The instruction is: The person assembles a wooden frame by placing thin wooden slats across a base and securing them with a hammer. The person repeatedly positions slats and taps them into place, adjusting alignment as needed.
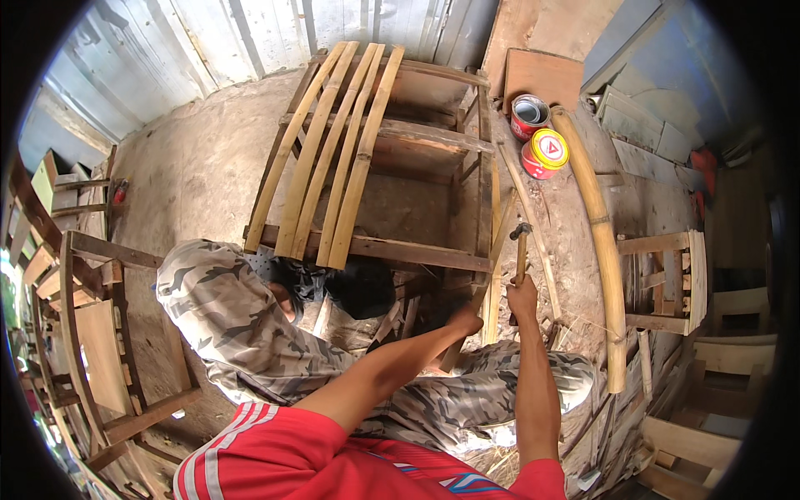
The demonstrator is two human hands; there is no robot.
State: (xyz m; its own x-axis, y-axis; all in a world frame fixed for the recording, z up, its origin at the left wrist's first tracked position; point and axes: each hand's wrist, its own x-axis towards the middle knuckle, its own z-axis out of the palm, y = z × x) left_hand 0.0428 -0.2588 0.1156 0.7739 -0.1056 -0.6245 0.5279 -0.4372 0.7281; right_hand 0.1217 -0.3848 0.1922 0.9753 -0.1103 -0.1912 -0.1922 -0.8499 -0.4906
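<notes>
My right hand (522,302) is wrapped round the handle of a hammer (522,254), its dark head pointing up and away from me. My left hand (468,319) is closed like a fist beside the near right corner of a wooden frame (417,253), next to a dark slat of wood (453,357). Its fingers are turned away, so what they hold is hidden. Across the left part of the frame lie several split bamboo strips (332,150), side by side, their ends overhanging the near rail.
A thick bamboo pole (593,208) lies on the right. Near its far end stand an open paint can (528,115) and a yellow-lidded can (547,153). Wooden frames stand at left (108,358) and right (658,283). A corrugated metal wall (250,37) rises behind.
</notes>
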